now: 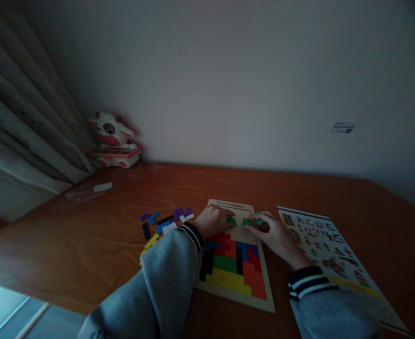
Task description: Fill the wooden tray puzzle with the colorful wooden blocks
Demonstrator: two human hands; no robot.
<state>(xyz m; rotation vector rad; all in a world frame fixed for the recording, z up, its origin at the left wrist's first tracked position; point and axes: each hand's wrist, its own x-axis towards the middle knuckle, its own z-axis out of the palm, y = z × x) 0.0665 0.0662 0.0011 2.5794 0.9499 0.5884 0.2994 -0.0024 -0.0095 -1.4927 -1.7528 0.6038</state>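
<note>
In the head view, low and centre in the frame, a wooden puzzle tray point(268, 301) lies on a brown table point(87, 254), its lower part filled with red, blue, black, green and yellow blocks packed edge to edge, its upper part bare. Over that bare strip the left hand point(212, 221) rests with fingers curled together on a green piece point(231, 221); just beside it the right hand point(274, 235) pinches a second green piece point(247, 221) at its fingertips. Left of the tray, loose pieces point(165, 223) lie scattered. At lower right a printed pattern sheet point(330, 254) lies beside the tray. A cow toy point(113, 139) stands in the upper-left corner by the curtain point(20, 127).
</note>
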